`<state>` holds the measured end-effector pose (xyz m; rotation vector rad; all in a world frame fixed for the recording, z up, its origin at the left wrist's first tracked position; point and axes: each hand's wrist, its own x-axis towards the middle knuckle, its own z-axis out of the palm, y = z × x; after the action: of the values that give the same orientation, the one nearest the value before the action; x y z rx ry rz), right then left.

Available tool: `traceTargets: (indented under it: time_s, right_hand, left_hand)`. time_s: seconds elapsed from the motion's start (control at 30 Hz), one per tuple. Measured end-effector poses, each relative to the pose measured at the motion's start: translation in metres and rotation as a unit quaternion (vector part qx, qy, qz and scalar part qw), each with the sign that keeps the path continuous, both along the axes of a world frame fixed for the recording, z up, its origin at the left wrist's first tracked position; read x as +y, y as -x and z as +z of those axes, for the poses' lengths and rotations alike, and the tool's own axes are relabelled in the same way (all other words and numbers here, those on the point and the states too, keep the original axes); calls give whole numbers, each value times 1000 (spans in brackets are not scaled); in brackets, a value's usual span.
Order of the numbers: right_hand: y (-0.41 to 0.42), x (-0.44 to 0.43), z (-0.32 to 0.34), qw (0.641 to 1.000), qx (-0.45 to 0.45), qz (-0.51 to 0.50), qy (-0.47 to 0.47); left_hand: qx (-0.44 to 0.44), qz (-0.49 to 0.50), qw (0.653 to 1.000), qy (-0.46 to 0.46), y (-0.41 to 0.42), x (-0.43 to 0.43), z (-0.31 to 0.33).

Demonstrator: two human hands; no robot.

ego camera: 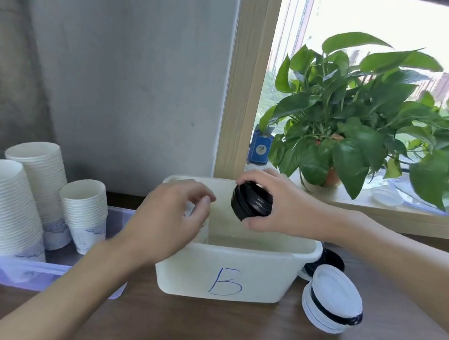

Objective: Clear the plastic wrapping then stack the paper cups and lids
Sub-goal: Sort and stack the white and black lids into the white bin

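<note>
Right grip clasping black lids over white tub, left grip half-curled above tub's cups, hold unclear

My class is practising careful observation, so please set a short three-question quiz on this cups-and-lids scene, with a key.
1. True or false: the right hand holds black lids above the bin.
2. How many cup stacks stand in the tray? A) two B) three C) five
3. Fill in: the white lids lie on the table, to the ___ of the bin as the camera sees it.

Key: 1 true; 2 B; 3 right.
</note>
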<state>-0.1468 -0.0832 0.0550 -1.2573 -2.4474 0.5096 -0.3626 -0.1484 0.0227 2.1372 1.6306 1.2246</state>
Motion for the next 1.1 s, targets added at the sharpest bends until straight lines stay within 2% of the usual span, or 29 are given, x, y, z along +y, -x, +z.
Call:
traceTargets:
  time_s: [0.13,0.2,0.27,0.33,0.37,0.43,0.6,0.87,1.0,1.1]
  right_hand:
    - [5,-49,13,998,59,31,-18]
    - [10,-75,13,996,75,46,-25]
    - [15,-99,7,994,80,65,-43]
    - [20,-121,-3,993,79,77,-32]
    - [23,-130,-10,993,76,85,-17]
    - [29,-144,-25,993,63,94,-15]
    - [33,-159,-63,992,105,56,29]
    - [43,-153,-113,991,133,8,18]
    - [49,-150,-125,991,129,13,33]
    - [46,-146,-135,974,199,8,106]
  left_hand:
    - [-126,-22,991,36,-7,-43,-2]
    - [-219,-51,971,81,-10,-61,-10]
    - [-351,-93,918,156,-12,-77,-18]
    - [-463,-161,835,250,-12,-90,-29]
    - [-491,-197,801,279,-11,-97,-36]
    - [-503,-244,776,292,-10,-108,-49]
    - [-496,-245,778,297,-7,-124,-80]
    - [-478,-222,765,369,-10,-120,-99]
    - [-456,-172,805,339,-13,-108,-107]
    - [-433,-116,836,315,-10,-100,-113]
